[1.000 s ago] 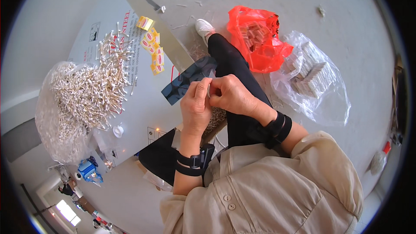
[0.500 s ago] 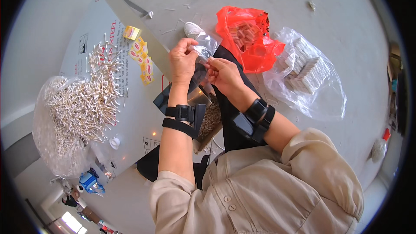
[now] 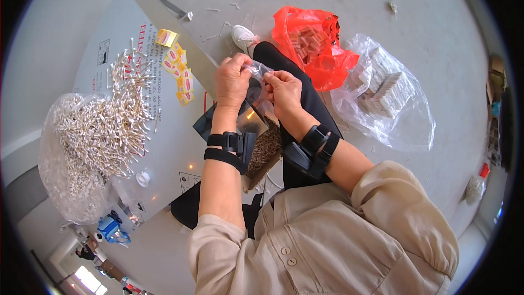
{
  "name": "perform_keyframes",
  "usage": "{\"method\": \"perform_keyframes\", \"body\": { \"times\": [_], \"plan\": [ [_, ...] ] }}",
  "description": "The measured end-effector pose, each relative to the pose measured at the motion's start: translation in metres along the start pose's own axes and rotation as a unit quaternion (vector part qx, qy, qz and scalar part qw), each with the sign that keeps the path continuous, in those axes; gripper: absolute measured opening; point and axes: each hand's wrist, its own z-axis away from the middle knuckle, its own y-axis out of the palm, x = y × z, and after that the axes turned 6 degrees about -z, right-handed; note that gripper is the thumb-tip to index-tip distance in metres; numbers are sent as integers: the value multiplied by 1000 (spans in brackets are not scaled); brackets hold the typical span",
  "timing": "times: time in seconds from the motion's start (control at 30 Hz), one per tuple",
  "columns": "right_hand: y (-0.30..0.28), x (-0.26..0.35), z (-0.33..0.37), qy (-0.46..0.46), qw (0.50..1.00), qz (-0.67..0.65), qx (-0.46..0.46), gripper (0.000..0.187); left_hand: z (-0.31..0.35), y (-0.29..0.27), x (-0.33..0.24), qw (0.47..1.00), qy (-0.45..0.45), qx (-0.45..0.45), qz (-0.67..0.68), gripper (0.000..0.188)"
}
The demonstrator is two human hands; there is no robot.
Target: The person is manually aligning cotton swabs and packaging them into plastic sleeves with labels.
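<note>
A small clear plastic bag (image 3: pixel 258 71) is stretched between my two hands, above the table's edge and my right thigh. My left hand (image 3: pixel 232 81) pinches its upper left side, fingers curled together. My right hand (image 3: pixel 285 90) grips the other side between thumb and fingers. Whether anything lies inside the bag cannot be made out. Below my hands is an open cardboard box (image 3: pixel 264 153) full of thin brown sticks. On the table to the left, a large heap of cotton swabs (image 3: pixel 101 136) spills from a clear bag. Several yellow-and-white labels (image 3: pixel 179 68) lie beyond the heap.
On the floor at right, a red plastic bag (image 3: pixel 343 61) holds small reddish packs, beside a clear bag (image 3: pixel 406 125) of white packs. The silver table (image 3: pixel 169 147) carries a small white cap (image 3: pixel 143 179). A blue object (image 3: pixel 113 229) is at lower left.
The clear bag has drawn down and in between my hands, uncovering the shoe beyond. Both hands have shifted slightly, the right one to the right.
</note>
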Motion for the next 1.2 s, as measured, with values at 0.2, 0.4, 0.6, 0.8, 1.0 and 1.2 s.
{"method": "perform_keyframes", "body": {
  "times": [0.2, 0.4, 0.6, 0.8, 1.0, 1.2],
  "plan": [
    [1, -3, -5, -28, 999, 6, -33, 10, -3, 0, -3, 998, 30, -26, -40, 19],
    [-8, -1, 1, 16, 999, -48, 11, 10, 1, -4, -4, 998, 56, -27, -27, 18],
    [-7, 10, 8, 93, 990, -104, 28, 8, 4, -11, -12, 996, 71, -42, -39, 17],
    [-6, 5, 2, 59, 996, -67, 8, 9, 6, -12, -14, 991, 113, -47, -60, 17],
    [-7, 0, 6, 27, 999, -27, 8, 8, 10, -20, -6, 988, 133, -30, -76, 10],
    [-8, -1, 43, 27, 997, -2, 68, 8, 22, -51, -1, 988, -10, 92, 126, 17]
  ]
}}
